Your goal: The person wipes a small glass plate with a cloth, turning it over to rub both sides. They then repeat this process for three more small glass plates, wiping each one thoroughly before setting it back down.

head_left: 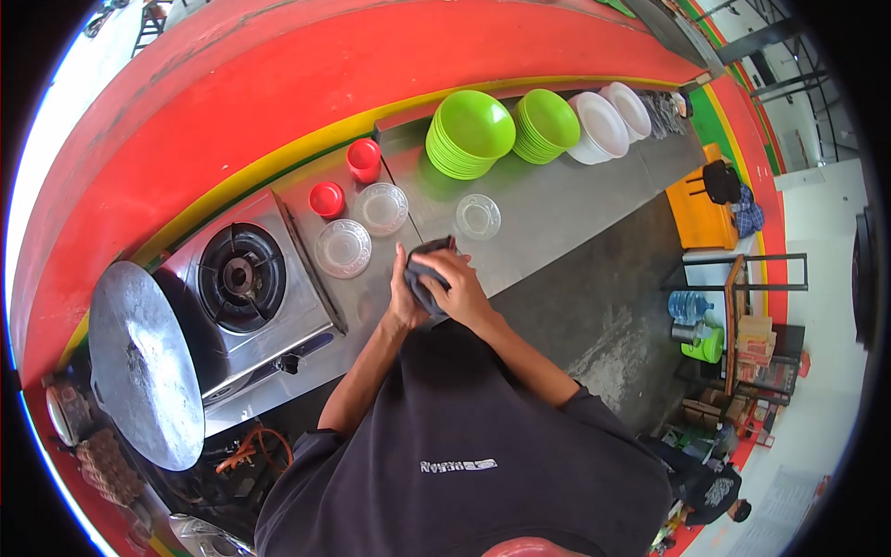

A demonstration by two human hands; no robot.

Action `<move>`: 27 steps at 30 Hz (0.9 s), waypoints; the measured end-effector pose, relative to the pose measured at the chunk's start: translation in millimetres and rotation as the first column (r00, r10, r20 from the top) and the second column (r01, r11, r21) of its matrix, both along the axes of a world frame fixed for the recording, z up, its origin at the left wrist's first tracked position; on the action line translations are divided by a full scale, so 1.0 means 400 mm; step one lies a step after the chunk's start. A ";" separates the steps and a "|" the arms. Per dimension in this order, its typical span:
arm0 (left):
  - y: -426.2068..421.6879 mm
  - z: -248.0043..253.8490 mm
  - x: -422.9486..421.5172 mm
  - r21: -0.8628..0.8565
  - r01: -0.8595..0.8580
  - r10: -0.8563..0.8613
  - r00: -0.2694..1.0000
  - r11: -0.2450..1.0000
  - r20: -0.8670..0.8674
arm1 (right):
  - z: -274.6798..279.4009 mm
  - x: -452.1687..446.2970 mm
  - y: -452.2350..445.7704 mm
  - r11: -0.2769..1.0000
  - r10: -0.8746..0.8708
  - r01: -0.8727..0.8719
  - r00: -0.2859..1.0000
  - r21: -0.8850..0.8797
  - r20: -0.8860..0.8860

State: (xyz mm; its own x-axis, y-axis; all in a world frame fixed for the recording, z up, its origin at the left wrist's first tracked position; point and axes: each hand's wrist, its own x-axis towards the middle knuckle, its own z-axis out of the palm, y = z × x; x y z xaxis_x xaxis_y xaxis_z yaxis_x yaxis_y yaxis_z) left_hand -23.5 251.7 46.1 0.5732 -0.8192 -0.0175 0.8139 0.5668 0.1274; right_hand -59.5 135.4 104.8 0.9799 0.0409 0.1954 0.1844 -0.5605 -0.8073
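Here at the counter [548,221], the left hand [403,295], loosely bent, cradles a dark cloth [427,295] while the right hand [457,282] grips it, fingers curled. Far right, green bowls [474,125] nest inside one another in two stacks, white bowls [601,127] beyond; glass plates [342,249] lie left, near red cups [364,162].

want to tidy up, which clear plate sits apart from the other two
The rightmost clear plate, nearest the green bowls. It lies alone, while the left clear plate and middle clear plate sit close together.
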 end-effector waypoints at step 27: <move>-0.012 0.084 -0.018 0.289 -0.328 0.234 0.920 0.899 0.315 | -0.002 0.020 0.018 0.955 -0.297 0.279 0.923 0.105 0.246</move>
State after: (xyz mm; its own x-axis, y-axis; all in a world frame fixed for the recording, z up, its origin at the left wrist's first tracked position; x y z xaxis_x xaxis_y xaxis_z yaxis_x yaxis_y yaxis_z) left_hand -30.6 247.0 79.5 0.7997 -0.5960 -0.0725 0.5355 0.6533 0.5352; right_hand -51.6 142.5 103.9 0.8634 -0.2573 0.4341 0.2287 -0.5673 -0.7911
